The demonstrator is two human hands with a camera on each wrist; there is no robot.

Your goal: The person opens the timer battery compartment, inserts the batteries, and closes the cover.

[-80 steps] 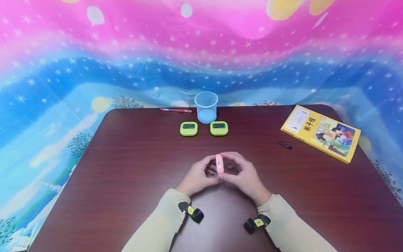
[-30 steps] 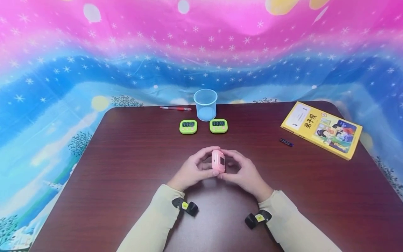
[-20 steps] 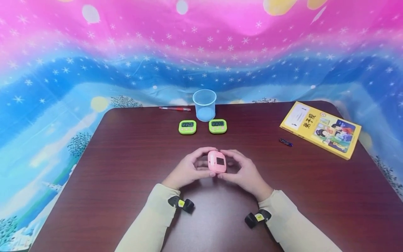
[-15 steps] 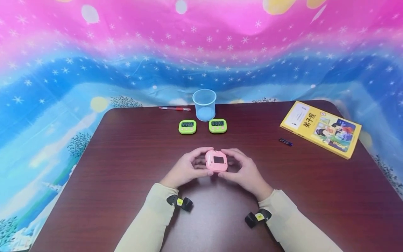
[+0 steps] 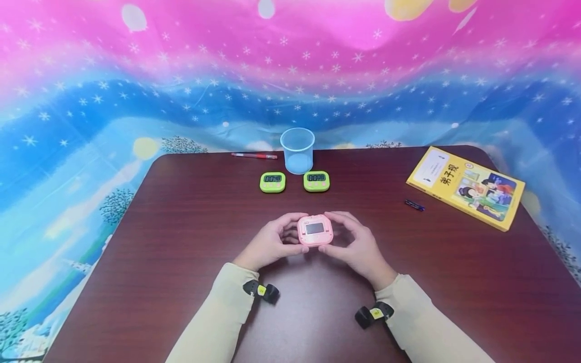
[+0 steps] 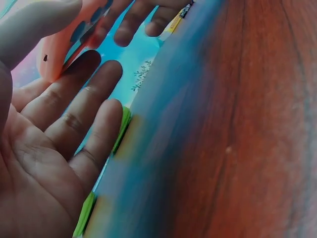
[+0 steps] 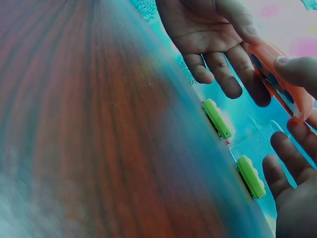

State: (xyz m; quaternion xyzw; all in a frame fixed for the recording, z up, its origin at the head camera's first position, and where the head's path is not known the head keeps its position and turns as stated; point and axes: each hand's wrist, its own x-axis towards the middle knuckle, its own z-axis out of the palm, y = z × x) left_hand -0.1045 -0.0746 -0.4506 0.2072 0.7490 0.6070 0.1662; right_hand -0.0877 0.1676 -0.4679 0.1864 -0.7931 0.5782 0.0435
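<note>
A pink, palm-sized rounded device [image 5: 315, 239] with a small rectangular screen is held upright over the middle of the table, screen toward me. My left hand [image 5: 268, 242] pinches its left edge between thumb and fingers. On the opposite edge, the thumb and fingers of my right hand [image 5: 363, 247] pinch it too. In the left wrist view the device [image 6: 59, 42] shows a small dark slot in its side, and the lower fingers of that hand extend free. The right wrist view shows bluish round spots along the device [image 7: 285, 84].
Two green digital timers [image 5: 272, 182] stand beyond the hands, before a blue mesh cup [image 5: 297, 151]. A red pen [image 5: 254, 156] lies left of the cup. To the right are a yellow book [image 5: 467, 187] and a short dark blue stick-like item [image 5: 415, 204] on the brown table [image 5: 181, 227].
The pink device has turned from edge-on to screen-facing between both hands. The left hand has shifted slightly left. The left green timer's reading has gone from 45 to 48.
</note>
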